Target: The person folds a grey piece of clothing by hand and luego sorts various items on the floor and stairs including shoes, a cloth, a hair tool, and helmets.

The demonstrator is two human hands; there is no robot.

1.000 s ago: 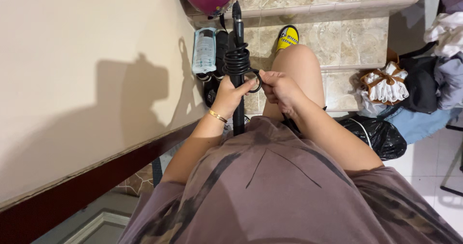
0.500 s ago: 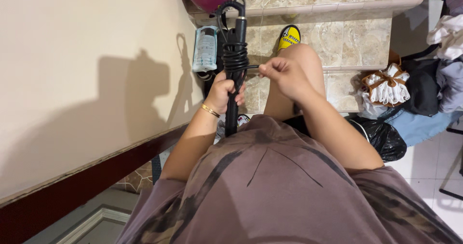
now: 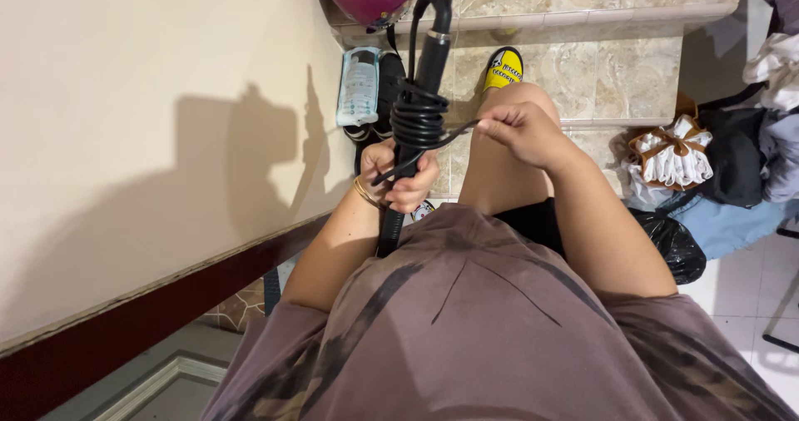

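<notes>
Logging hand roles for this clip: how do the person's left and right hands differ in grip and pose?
The left hand is wrapped in a full fist around the black wand-shaped styling tool; the right hand only pinches the black cord at its fingertips. The left sits lower, by the shirt; the right is raised over the knee. The left wrist wears a gold bracelet; the right is bare. Both are closed.
</notes>
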